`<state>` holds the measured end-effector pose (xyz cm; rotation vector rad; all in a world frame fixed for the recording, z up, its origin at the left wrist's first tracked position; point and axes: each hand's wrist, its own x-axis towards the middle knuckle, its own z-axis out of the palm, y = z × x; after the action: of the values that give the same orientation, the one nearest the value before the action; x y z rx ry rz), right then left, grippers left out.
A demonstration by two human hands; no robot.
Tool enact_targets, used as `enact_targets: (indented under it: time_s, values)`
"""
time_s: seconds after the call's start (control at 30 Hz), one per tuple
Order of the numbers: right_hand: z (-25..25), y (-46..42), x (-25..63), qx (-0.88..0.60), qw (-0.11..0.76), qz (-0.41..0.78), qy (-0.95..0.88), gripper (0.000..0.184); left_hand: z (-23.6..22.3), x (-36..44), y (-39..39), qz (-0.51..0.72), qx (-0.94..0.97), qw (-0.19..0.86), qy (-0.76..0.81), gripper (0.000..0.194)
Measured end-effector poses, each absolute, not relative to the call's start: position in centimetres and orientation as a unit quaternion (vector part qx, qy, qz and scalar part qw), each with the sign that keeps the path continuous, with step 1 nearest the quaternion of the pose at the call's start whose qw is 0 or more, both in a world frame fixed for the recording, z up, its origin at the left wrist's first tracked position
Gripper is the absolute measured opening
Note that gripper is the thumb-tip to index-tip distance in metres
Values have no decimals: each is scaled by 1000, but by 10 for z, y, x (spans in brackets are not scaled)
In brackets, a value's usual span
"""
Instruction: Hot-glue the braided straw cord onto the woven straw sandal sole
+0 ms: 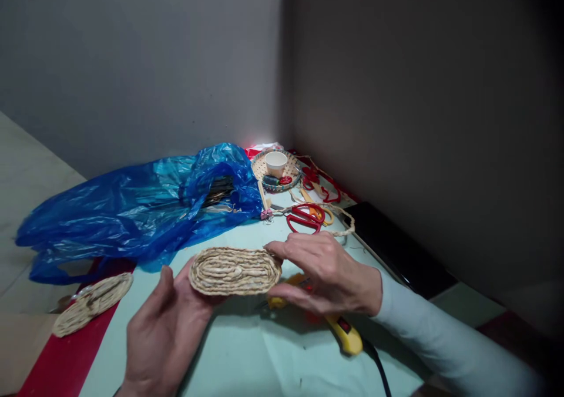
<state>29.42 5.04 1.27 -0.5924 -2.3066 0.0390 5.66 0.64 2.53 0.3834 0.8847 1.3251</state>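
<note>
An oval mat of coiled straw rope (235, 271) is held flat between both hands above the pale green table (264, 356). My left hand (165, 329) supports its left end from below, fingers under it and thumb up beside it. My right hand (326, 273) pinches the mat's right end between thumb and fingers. Under my right hand lies a yellow glue gun (346, 333) with a black cord.
A second oval straw mat (90, 304) lies at the left on a red sheet. A crumpled blue plastic bag (136, 209) fills the back left. Red scissors (305, 217), straw rope, and a woven tray (264, 165) with a white cup (276, 163) sit near the wall corner.
</note>
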Motion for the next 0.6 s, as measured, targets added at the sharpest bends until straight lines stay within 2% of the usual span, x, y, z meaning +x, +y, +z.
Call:
enact_targets:
  time_s: [0.2,0.43,0.6]
  values:
    - [20,45,294,-198,316,43,-927,34,28,39,6,522,310,632,481,39]
    - [19,43,296,-168,220,43,-960,33,28,40,6,340,603,440,572,23]
    - [19,44,292,-173,214,45,-960,34,20,40,10,315,658,370,575,21]
